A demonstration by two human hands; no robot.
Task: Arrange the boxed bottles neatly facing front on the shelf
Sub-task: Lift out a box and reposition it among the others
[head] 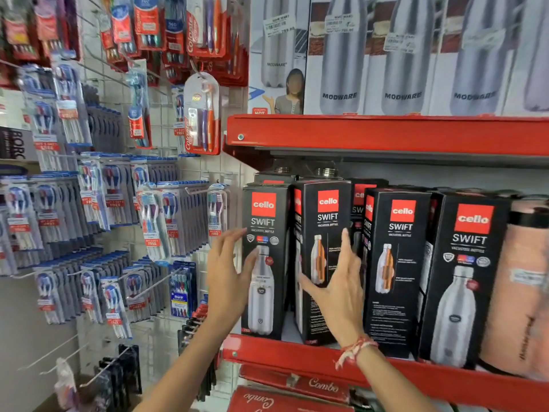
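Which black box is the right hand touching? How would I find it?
Find the red shelf holding black Cello Swift boxes. Count from its left end: the right hand rests on the second box. Unlike the leftmost box, which pictures a silver bottle, it shows an orange-and-silver bottle and sits turned askew.

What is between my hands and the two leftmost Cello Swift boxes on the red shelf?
Nothing visible. The left hand is open at the leftmost box, the right hand open in front of the second box. Whether they touch the boxes is unclear.

Black boxes point(325, 260) with red logos, red shelf point(297, 356)
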